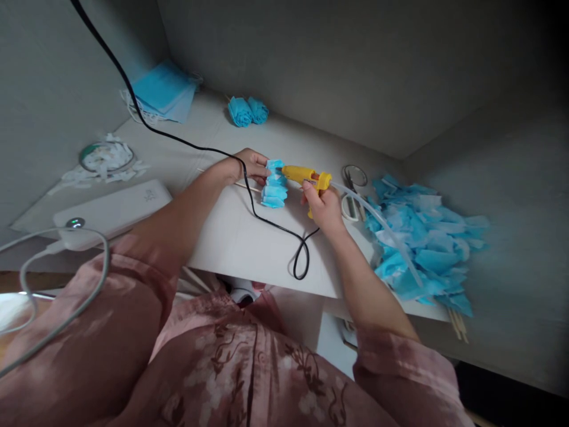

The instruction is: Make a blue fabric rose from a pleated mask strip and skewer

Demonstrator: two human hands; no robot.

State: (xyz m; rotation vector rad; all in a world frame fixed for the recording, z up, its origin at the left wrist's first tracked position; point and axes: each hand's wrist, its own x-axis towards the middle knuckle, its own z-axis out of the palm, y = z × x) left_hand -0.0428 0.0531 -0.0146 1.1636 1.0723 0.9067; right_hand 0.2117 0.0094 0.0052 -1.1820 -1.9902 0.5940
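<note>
My right hand (326, 207) is wrapped round the grip of a yellow glue gun (300, 173). A long translucent glue stick (382, 220) sticks out of its back end. The nozzle points left and meets the upper part of a pleated light-blue fabric strip (274, 193); whether it touches cannot be told. My left hand (254, 165) pinches that strip at its upper left edge. A thin wooden stick (247, 187) runs from the strip's left side, below my left fingers. The fingertips behind the strip are partly hidden.
Cut blue pieces (427, 237) heap at the right, beside scissors (351, 204) and a tape roll (355, 175). Two blue rolled flowers (241, 111) and stacked masks (162, 89) lie at the back. A black cord (191, 144) crosses the table; a white power bank (113, 214) sits left.
</note>
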